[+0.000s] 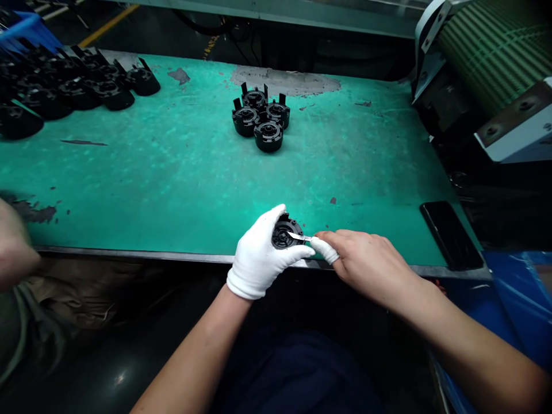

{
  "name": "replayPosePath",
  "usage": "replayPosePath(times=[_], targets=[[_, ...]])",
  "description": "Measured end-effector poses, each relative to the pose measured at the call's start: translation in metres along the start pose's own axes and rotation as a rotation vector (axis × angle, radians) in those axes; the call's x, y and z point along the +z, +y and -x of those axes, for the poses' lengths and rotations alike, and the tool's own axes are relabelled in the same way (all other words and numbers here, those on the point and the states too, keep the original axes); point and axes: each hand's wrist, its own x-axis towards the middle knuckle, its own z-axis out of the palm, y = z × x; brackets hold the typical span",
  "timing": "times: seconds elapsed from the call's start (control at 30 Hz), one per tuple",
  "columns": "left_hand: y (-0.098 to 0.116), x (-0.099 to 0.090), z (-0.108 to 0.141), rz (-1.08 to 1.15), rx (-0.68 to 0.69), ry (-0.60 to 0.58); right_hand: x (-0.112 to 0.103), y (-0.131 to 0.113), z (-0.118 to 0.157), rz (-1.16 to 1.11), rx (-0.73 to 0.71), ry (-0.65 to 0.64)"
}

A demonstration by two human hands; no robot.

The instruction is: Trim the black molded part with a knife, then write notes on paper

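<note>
A round black part with ridges and small tabs is at the front edge of the green table. My left hand, in a white glove, grips it between thumb and fingers. From the right, my right hand pinches a small pointed metal blade, its tip over the inside of the part. One digit of that hand wears a white cover; the rest is bare. Several similar black parts stand grouped further back on the table.
Many black parts crowd the back left, near a blue bin. A black phone lies at the right edge. Machinery with a green belt rises back right. Another person's blurred hand is at far left.
</note>
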Motion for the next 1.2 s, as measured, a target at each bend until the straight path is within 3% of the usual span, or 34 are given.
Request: replayPosePath(times=[0.43,0.6,0.7,0.8,0.87,1.0,1.1,1.2], targets=[[0.001,0.005,0.002,-0.013,0.024,0.065,0.001,-0.018,0.008,0.056,0.114,-0.023],[0.002,0.004,0.001,-0.030,0.019,0.064,0.010,-0.002,0.017,-0.179,0.073,0.121],[-0.001,-0.004,-0.016,0.005,0.052,-0.111,0.009,0.020,0.018,-0.335,0.030,0.190],[-0.004,-0.021,-0.039,0.056,0.152,-0.399,0.008,0.039,0.011,-0.366,-0.094,0.146],[-0.004,-0.032,-0.048,0.067,0.214,-0.469,0.008,0.044,0.004,-0.349,-0.150,0.103],[0.007,-0.035,-0.031,0.066,0.118,-0.287,0.007,0.040,-0.009,-0.321,-0.214,0.078],[0.014,-0.016,-0.008,0.052,-0.002,-0.125,0.007,0.035,-0.017,-0.294,-0.250,0.068],[0.015,0.003,0.002,0.041,-0.042,-0.065,0.009,0.035,-0.022,-0.274,-0.264,0.064]])
